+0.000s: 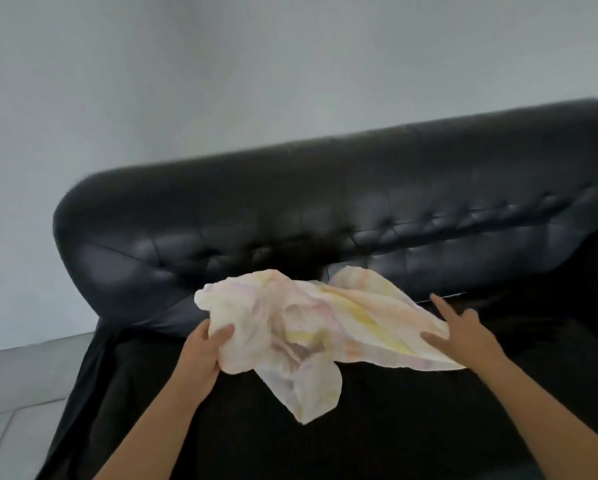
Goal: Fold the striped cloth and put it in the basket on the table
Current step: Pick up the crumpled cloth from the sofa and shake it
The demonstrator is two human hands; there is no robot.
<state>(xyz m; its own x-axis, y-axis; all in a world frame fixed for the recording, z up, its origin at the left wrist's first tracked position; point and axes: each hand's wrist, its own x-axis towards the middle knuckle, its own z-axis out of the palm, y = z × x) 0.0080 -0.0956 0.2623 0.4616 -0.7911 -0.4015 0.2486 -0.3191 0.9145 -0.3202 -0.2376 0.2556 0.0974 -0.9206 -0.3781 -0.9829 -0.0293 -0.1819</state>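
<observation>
The striped cloth (311,327), a thin, pale cream piece of fabric with faint yellow and pink bands, is bunched and crumpled just above the seat of a black tufted leather sofa (359,209), with one loose corner hanging down toward the person. The left hand (205,348) has its thumb and fingers closed around the cloth's left edge, pinching a gathered fold of it. The right hand (458,332) is spread open, fingers extended, with its thumb side resting against the right part of the fabric; it grips nothing that can be seen, though the picture is blurred there. Judging from this, the task is at its earliest step: the cloth is being taken up or spread out, and no fold has been made yet. Neither the basket nor the table shows in this view, so the placing step looks far off. The next move seems to call for the right hand to find and pinch a corner or edge, so that both hands can draw the fabric taut and flatten it, on the seat or in the air, before bringing edge to edge for a first fold. The light fabric will likely sag and twist unless held by two corners.
</observation>
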